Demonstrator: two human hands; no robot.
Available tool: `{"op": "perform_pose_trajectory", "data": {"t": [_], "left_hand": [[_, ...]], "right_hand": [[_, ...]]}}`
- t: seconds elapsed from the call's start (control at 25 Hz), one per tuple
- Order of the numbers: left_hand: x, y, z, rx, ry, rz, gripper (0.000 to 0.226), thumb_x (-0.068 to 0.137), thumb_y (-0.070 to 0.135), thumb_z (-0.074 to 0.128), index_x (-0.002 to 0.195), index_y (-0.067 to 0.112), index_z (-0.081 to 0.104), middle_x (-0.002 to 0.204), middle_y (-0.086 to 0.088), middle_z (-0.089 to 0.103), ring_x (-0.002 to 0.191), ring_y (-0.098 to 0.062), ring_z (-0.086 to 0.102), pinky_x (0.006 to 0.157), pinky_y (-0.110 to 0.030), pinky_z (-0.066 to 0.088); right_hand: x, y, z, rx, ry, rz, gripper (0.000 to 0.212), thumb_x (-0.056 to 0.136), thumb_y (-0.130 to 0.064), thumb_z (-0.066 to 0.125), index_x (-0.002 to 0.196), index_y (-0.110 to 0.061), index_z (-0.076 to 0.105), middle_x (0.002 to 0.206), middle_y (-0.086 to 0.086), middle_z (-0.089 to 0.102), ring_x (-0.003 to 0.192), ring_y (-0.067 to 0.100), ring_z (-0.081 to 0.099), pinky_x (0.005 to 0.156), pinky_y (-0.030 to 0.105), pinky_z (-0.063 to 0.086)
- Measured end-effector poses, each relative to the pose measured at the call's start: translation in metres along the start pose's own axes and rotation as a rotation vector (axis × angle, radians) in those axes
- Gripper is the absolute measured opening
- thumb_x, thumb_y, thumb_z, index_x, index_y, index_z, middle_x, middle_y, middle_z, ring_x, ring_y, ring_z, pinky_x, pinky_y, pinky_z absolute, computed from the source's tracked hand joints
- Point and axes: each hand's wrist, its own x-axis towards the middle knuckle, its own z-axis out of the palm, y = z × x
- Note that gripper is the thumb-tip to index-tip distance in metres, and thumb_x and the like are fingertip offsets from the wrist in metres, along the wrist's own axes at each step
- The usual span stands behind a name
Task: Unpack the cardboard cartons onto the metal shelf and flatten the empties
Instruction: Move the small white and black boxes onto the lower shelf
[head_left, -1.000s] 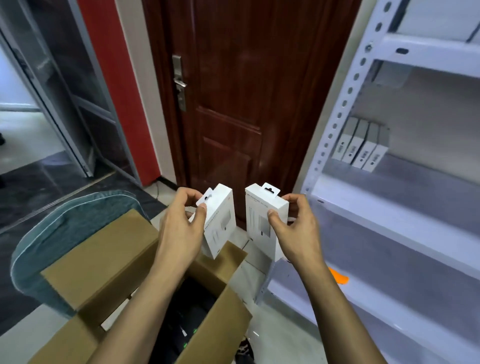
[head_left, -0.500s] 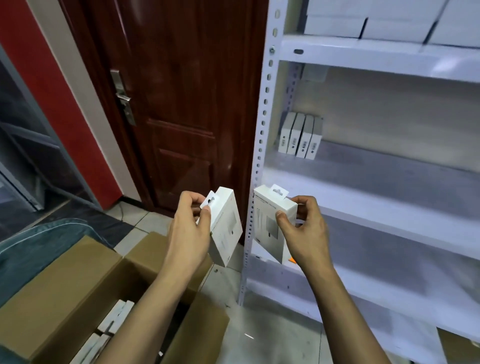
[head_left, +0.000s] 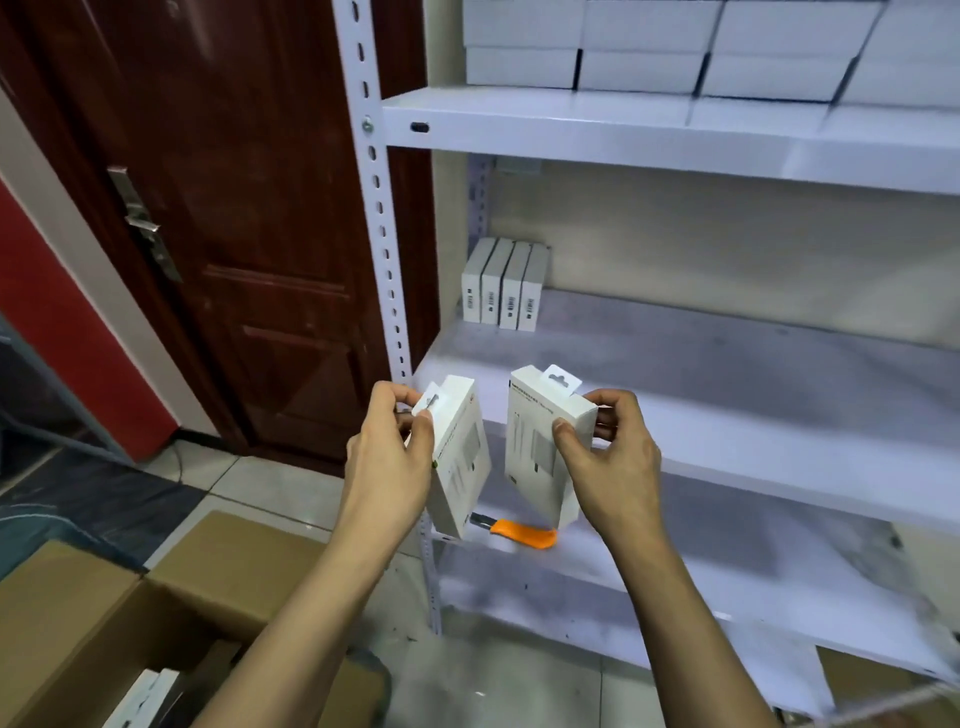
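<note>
You hold two small white retail boxes in the air, just in front of the middle board of the metal shelf (head_left: 727, 400). Your left hand (head_left: 389, 460) grips the left box (head_left: 462, 462) near its top, with the thumb by the hang tab and the fingers curled behind. That box is tilted. Your right hand (head_left: 610, 462) pinches the right box (head_left: 537, 441) at its upper corner, thumb on the front face and fingers wrapped round the far side. The two boxes are just beside each other, not touching.

At the back left of the middle board, a row of four white boxes (head_left: 504, 288) stands upright. On the board below lies an orange-handled utility knife (head_left: 522, 534), partly hidden by the held boxes. The top board carries stacked white cartons (head_left: 649, 47). An open cardboard carton (head_left: 78, 613) sits at the lower left, with packed white boxes (head_left: 140, 699) showing inside. A dark brown door (head_left: 234, 208) stands left of the shelf.
</note>
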Motion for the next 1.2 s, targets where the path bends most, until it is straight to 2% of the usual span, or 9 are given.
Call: {"op": "perform_pose_trajectory", "data": {"t": [0.08, 0.16, 0.36, 0.52, 0.64, 0.8, 1.0, 1.08, 1.2], "left_hand": [[0.002, 0.011, 0.019, -0.007, -0.025, -0.018, 0.006, 0.1, 0.027, 0.049, 0.102, 0.032, 0.048, 0.094, 0.009, 0.07, 0.088, -0.023, 0.061, 0.061, -0.036, 0.041], [0.006, 0.021, 0.038, -0.011, -0.038, -0.023, 0.007, 0.1, 0.029, 0.049, 0.101, 0.035, 0.046, 0.098, 0.008, 0.07, 0.089, -0.024, 0.061, 0.061, -0.035, 0.039], [0.013, 0.048, 0.079, -0.028, -0.027, -0.009, 0.006, 0.101, 0.026, 0.048, 0.102, 0.032, 0.046, 0.1, 0.006, 0.068, 0.071, -0.013, 0.064, 0.054, -0.035, 0.047], [0.018, 0.059, 0.1, -0.032, -0.032, 0.004, 0.004, 0.102, 0.026, 0.047, 0.105, 0.028, 0.048, 0.098, 0.001, 0.069, 0.065, -0.013, 0.061, 0.051, -0.029, 0.037], [0.026, 0.064, 0.11, -0.041, -0.01, 0.003, 0.004, 0.102, 0.026, 0.048, 0.105, 0.027, 0.049, 0.094, 0.001, 0.07, 0.062, -0.014, 0.059, 0.054, -0.03, 0.035], [0.04, 0.067, 0.122, -0.088, 0.015, -0.044, 0.005, 0.101, 0.028, 0.051, 0.105, 0.025, 0.052, 0.093, 0.002, 0.068, 0.079, -0.019, 0.062, 0.062, -0.032, 0.039], [0.05, 0.069, 0.134, -0.211, 0.017, -0.141, 0.021, 0.099, 0.04, 0.055, 0.101, 0.02, 0.059, 0.093, 0.006, 0.064, 0.09, -0.015, 0.059, 0.065, -0.024, 0.038], [0.051, 0.066, 0.137, -0.23, -0.019, -0.155, 0.029, 0.097, 0.05, 0.057, 0.098, 0.021, 0.061, 0.096, 0.009, 0.065, 0.095, -0.008, 0.059, 0.07, -0.02, 0.039], [0.052, 0.06, 0.144, -0.275, -0.121, -0.15, 0.033, 0.094, 0.058, 0.057, 0.1, 0.026, 0.062, 0.103, 0.009, 0.068, 0.102, -0.008, 0.062, 0.084, -0.027, 0.049]], "right_hand": [[0.013, 0.006, -0.016, 0.008, 0.02, 0.006, 0.029, 0.086, -0.023, 0.072, 0.106, -0.032, 0.054, 0.106, -0.018, 0.065, 0.098, -0.004, 0.059, 0.067, 0.012, 0.043], [0.024, 0.01, -0.029, 0.005, 0.029, 0.008, 0.029, 0.087, -0.023, 0.072, 0.106, -0.033, 0.053, 0.105, -0.02, 0.064, 0.097, -0.007, 0.058, 0.066, 0.01, 0.043], [0.044, 0.021, -0.048, 0.012, 0.01, -0.004, 0.029, 0.088, -0.022, 0.072, 0.107, -0.032, 0.052, 0.106, -0.02, 0.062, 0.097, -0.01, 0.055, 0.065, 0.001, 0.041], [0.053, 0.027, -0.051, 0.024, 0.004, -0.023, 0.028, 0.088, -0.025, 0.073, 0.105, -0.033, 0.052, 0.103, -0.021, 0.063, 0.096, -0.01, 0.056, 0.066, 0.005, 0.043], [0.058, 0.029, -0.049, 0.032, 0.016, -0.039, 0.028, 0.088, -0.028, 0.074, 0.105, -0.035, 0.052, 0.103, -0.021, 0.063, 0.097, -0.005, 0.059, 0.071, 0.011, 0.042], [0.064, 0.028, -0.044, 0.055, 0.014, -0.014, 0.028, 0.089, -0.032, 0.073, 0.107, -0.035, 0.052, 0.103, -0.023, 0.062, 0.094, -0.005, 0.059, 0.07, 0.014, 0.045], [0.071, 0.028, -0.032, 0.111, 0.055, 0.012, 0.027, 0.088, -0.035, 0.076, 0.106, -0.034, 0.055, 0.097, -0.024, 0.064, 0.09, -0.013, 0.059, 0.07, 0.017, 0.049], [0.075, 0.028, -0.028, 0.151, 0.065, 0.022, 0.028, 0.087, -0.035, 0.077, 0.106, -0.031, 0.057, 0.096, -0.023, 0.065, 0.089, -0.012, 0.059, 0.071, 0.017, 0.05], [0.077, 0.029, -0.021, 0.186, 0.042, 0.025, 0.028, 0.088, -0.031, 0.077, 0.11, -0.031, 0.058, 0.099, -0.023, 0.066, 0.094, -0.013, 0.06, 0.073, 0.009, 0.047]]}}
